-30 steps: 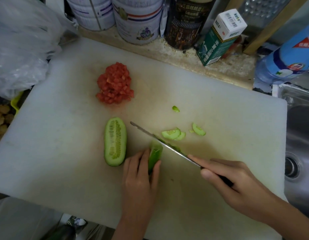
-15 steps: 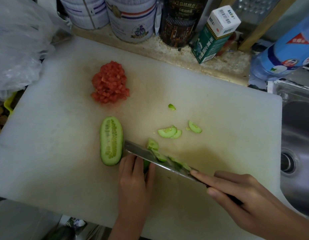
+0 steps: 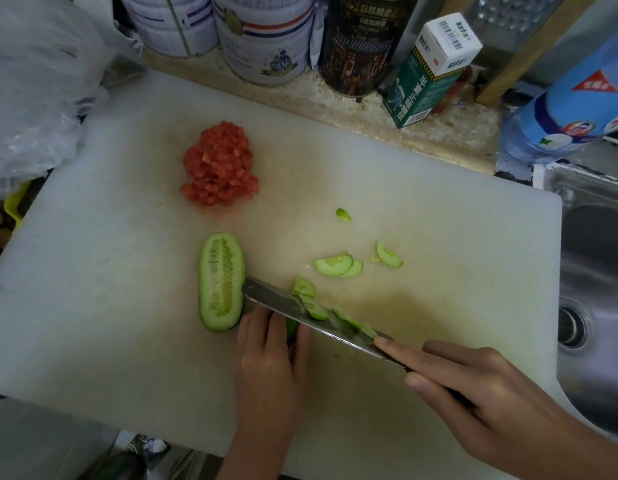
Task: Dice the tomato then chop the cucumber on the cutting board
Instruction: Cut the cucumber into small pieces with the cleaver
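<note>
L hand [image 3: 269, 355]: fingers + thumb hold cuke piece [image 3: 292, 330] down on board [image 3: 93, 271].
R hand [image 3: 474, 389]: grips knife [image 3: 266, 296] handle, index along spine.
Blade: tilted, just beyond L grip; cut slices [image 3: 312, 306] stuck on it.
Cuke half [image 3: 221, 282]: cut face up, just left of L grip.
Loose slices [image 3: 338, 265]: beyond-right of L grip, near.
Diced tomato [image 3: 220, 164]: pile well beyond L grip.

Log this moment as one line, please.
right hand: grips steel knife | left hand: holds green cucumber piece | red diced tomato: piled
</note>
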Motion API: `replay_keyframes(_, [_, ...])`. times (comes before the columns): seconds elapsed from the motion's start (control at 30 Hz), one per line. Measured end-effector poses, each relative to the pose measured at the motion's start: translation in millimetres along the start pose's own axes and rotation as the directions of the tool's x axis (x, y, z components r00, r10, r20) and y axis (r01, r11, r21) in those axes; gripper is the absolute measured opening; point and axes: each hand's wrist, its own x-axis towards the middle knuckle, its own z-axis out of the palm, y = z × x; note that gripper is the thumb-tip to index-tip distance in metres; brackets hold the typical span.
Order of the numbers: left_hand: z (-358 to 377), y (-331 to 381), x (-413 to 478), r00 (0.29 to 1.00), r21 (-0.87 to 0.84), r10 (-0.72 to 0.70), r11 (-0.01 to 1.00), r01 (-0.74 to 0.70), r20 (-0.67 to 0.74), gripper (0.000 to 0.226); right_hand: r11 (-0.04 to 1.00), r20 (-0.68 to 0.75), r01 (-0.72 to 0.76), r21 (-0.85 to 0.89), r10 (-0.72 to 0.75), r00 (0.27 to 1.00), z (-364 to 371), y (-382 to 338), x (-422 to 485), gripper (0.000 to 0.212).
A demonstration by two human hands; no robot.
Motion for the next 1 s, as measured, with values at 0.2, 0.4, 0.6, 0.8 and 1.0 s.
replay_keyframes(0.2, [-1,2,1,1.000,-0.013,-0.009,1.000,0.009,-0.008,0.039,1.000,0.004,-0.004,-0.003,0.004,1.000,2,-2,0,0.039])
replay_keyframes(0.4, [1,3,0,1.000,0.041,0.006,0.999,-0.006,-0.006,0.038,0.999,0.002,-0.011,-0.032,0.011,1.000,4,1,1,0.040])
replay_keyframes(0.6, [2,4,0,0.999,0.099,0.038,0.994,-0.035,-0.032,0.036,0.998,0.018,-0.039,-0.040,0.039,0.999,12,9,8,0.040])
replay_keyframes(0.8, [1,6,1,0.998,0.067,0.036,0.997,-0.033,-0.053,0.035,0.994,0.044,-0.100,-0.048,0.102,0.994,23,20,22,0.042])
replay_keyframes(1.0, [2,6,0,0.996,0.037,0.009,0.999,-0.006,-0.089,0.036,0.991,-0.050,-0.111,0.071,0.115,0.992,19,15,24,0.040])
